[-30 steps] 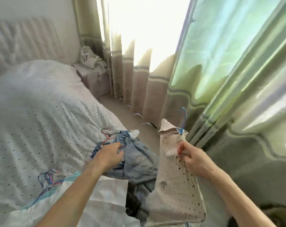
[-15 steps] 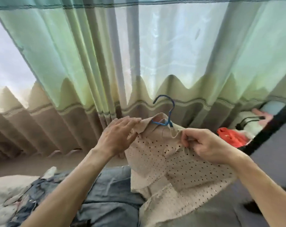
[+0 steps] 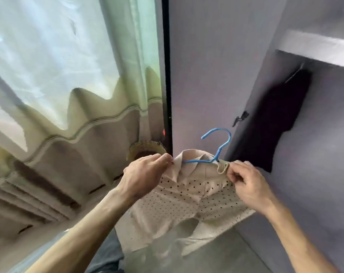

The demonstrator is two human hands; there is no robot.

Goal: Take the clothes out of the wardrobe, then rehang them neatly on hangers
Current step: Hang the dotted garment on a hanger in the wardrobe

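Fingers: on my left hand (image 3: 145,174) and right hand (image 3: 246,186) they're pinching the dotted beige shirt (image 3: 187,196) at its two shoulders.
Shirt: it's riding on the blue hanger (image 3: 219,146), just in front of the open wardrobe (image 3: 325,144).
Done: I'm judging this one as good as hung on its hanger.
Left: I'm squaring the shoulders; hooking it inside the wardrobe, near the dark garment (image 3: 271,119), comes next.

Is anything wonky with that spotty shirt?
Yes. The beige dotted shirt sits crooked on the blue hanger: one hanger arm shows bare at the collar, and the neckline is bunched into a roll beside the right hand. The left hand pinches the other shoulder.
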